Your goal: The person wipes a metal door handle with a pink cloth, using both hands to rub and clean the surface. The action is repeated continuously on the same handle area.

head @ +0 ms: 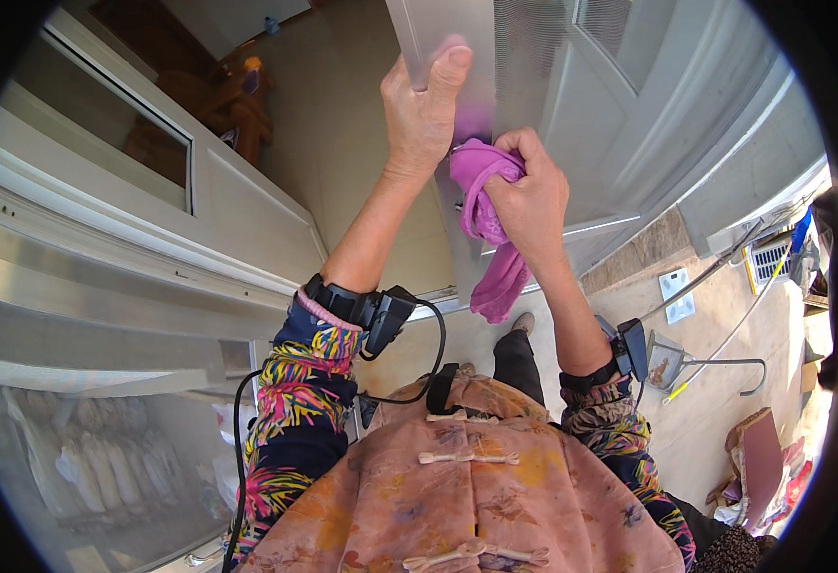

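My left hand (426, 107) grips the free edge of a grey metal door (501, 64), its thumb lying on the edge face and its fingers hidden behind. Just below it and to the right, my right hand (533, 193) clutches a bunched purple cloth (478, 190) against the same edge. A loose tail of the cloth hangs below that fist. Small metal lock parts show on the door edge beside the cloth. A mesh panel covers part of the door face to the right.
Another white door panel with a glass pane (247, 186) stands at the left. Through the doorway lies a tiled floor (340, 86) with brown furniture (247, 107). On the ground at right are a bathroom scale (677, 295), a long-handled dustpan (666, 362) and a reddish cardboard piece (759, 465).
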Demonstrator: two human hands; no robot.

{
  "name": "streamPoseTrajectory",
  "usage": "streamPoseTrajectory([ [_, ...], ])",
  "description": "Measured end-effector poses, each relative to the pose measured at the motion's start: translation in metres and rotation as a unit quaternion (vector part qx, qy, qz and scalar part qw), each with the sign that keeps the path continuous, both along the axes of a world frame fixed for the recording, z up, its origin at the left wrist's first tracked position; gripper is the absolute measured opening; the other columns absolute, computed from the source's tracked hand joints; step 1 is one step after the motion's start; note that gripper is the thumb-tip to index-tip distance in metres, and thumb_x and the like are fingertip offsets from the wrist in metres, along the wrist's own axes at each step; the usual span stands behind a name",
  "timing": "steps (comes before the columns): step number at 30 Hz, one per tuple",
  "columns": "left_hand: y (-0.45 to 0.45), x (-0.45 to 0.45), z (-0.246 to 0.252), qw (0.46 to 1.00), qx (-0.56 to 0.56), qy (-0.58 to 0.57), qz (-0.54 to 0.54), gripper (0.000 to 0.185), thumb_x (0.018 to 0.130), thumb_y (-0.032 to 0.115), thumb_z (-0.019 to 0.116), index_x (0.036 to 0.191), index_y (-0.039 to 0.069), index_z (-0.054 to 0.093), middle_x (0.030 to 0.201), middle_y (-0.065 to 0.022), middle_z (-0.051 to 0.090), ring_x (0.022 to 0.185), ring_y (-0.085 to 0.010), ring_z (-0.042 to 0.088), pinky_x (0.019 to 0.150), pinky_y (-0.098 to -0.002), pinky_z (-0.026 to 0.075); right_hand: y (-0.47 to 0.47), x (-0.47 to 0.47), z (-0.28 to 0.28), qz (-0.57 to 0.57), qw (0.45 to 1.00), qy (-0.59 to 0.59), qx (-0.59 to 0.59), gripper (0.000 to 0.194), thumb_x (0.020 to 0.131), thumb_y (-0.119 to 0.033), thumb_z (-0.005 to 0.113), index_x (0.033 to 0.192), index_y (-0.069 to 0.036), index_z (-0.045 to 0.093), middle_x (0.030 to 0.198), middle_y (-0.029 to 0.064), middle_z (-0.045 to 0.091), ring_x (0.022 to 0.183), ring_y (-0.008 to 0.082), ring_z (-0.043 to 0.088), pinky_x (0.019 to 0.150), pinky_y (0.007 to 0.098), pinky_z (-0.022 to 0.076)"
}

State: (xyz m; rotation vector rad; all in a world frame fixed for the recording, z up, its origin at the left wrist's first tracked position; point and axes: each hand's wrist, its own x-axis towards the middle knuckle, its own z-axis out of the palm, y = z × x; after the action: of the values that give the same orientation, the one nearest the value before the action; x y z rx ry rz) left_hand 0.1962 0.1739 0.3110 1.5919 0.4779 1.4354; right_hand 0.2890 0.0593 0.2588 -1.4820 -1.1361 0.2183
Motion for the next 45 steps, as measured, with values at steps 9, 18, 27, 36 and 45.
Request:
streamPoseTrajectory([
  [9,0.002,0.002,0.001,1.000,0.013,0.023,0.004,0.055,0.091,0.051,0.066,0.101,-0.004,0.063,0.088,-0.0048,0.064,0.081,-0.0144,0.056,0.077,-0.0306,0.048,0.010,0.006,0.010,0.035,0.996,0.080,-0.015,0.022,0.073,-0.017,0.070,0.087,-0.005,0.058,0.069,0.0116,0.063,0.067,0.0322,0.063,0.065,0.0390,0.0473],
  [18,0.000,0.004,0.002,1.000,-0.005,0.018,-0.001,0.056,0.090,0.051,0.067,0.101,-0.003,0.063,0.089,-0.0047,0.065,0.083,-0.0140,0.057,0.077,-0.0298,0.048,0.006,0.003,0.018,-0.002,0.997,0.032,-0.077,0.025,0.075,-0.018,0.070,0.092,-0.007,0.055,0.069,0.0119,0.062,0.067,0.0311,0.062,0.067,0.0391,0.0475],
  [27,0.001,0.004,0.001,0.999,-0.017,0.032,0.001,0.055,0.091,0.050,0.067,0.101,-0.003,0.063,0.088,-0.0045,0.064,0.083,-0.0142,0.056,0.078,-0.0294,0.048,0.016,0.012,-0.005,0.114,0.970,0.210,0.052,0.023,0.078,-0.006,0.066,0.097,-0.005,0.053,0.078,0.0079,0.060,0.072,0.0172,0.058,0.069,0.0311,0.0469],
  [36,0.003,0.006,0.001,0.998,0.046,0.035,0.034,0.058,0.093,0.055,0.060,0.095,-0.003,0.063,0.078,-0.0103,0.066,0.072,-0.0185,0.063,0.067,-0.0328,0.053,0.016,0.009,0.002,0.044,0.991,0.124,-0.022,0.025,0.079,-0.006,0.066,0.101,-0.005,0.053,0.083,0.0075,0.060,0.075,0.0156,0.057,0.073,0.0302,0.0470],
  [45,0.003,-0.001,-0.004,0.998,-0.011,0.054,-0.012,0.058,0.095,0.051,0.060,0.111,-0.004,0.061,0.091,-0.0072,0.063,0.084,-0.0164,0.055,0.080,-0.0310,0.047,0.009,0.006,-0.026,0.121,0.940,0.315,0.047,0.022,0.081,0.003,0.062,0.100,-0.004,0.052,0.085,0.0000,0.058,0.075,0.0094,0.054,0.070,0.0254,0.0462],
])
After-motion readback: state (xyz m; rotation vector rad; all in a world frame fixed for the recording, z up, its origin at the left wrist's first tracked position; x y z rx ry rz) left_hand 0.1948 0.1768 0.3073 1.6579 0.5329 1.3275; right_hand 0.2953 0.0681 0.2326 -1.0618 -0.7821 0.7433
